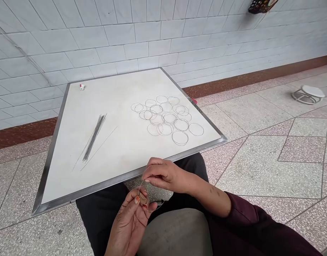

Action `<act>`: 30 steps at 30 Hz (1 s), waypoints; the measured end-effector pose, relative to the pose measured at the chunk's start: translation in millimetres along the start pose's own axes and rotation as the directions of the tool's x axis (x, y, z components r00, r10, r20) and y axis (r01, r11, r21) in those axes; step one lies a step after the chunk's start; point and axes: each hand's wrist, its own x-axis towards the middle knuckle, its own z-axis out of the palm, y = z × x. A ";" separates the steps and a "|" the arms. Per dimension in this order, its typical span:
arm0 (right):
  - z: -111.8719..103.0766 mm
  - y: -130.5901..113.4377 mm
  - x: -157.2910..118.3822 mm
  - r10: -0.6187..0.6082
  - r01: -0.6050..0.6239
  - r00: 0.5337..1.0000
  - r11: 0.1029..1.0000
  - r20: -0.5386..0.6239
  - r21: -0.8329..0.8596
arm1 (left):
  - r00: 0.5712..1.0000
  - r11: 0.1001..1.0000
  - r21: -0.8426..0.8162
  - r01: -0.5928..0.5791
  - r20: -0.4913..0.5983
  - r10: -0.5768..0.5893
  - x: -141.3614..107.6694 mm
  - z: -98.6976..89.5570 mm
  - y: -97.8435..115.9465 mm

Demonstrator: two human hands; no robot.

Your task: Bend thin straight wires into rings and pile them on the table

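My left hand (134, 213) is closed, its thumb and fingers pinching a thin curved wire (140, 185) and a small brownish flat piece (143, 200) whose kind I cannot make out. Just beyond the table's near edge, my right hand (163, 174) pinches the upper part of that same wire, which bends in an arc between both hands. On the table lie many wire rings (181, 124), overlapping in a loose group to the right. A bundle of straight wires (94, 138) rests to the left, with a few single ones apart from it.
The white table (121, 89) has a metal rim and stands near a tiled wall (142, 35). A small white and red object (82, 86) sits at its far left corner. On the floor to the right stands a low stool (309, 94); a dark basket (262, 5) hangs above.
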 end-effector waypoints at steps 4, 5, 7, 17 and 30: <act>1.8 5.8 -1.6 -0.053 0.054 0.998 0.998 -0.021 0.034 | 0.999 1.000 -0.015 -0.018 0.032 0.018 -1.4 -2.2 -0.8; 1.8 6.9 -1.7 -0.056 0.057 0.998 0.997 -0.020 0.047 | 0.999 0.999 -0.028 -0.023 0.033 0.024 -1.7 -3.2 -1.3; 1.7 7.6 -1.4 -0.060 0.061 0.998 0.995 -0.016 0.074 | 0.999 0.998 -0.057 -0.031 0.034 0.033 -1.9 -5.5 -2.9; 4.5 -3.0 1.5 0.027 -0.026 0.994 1.000 -0.107 0.009 | 0.983 0.984 -0.109 -0.144 -0.133 0.129 0.0 -7.1 -2.7; 4.8 1.1 0.9 -0.004 0.010 0.995 0.998 -0.097 0.059 | 0.988 0.985 -0.115 -0.131 -0.102 0.120 1.7 -8.9 -2.4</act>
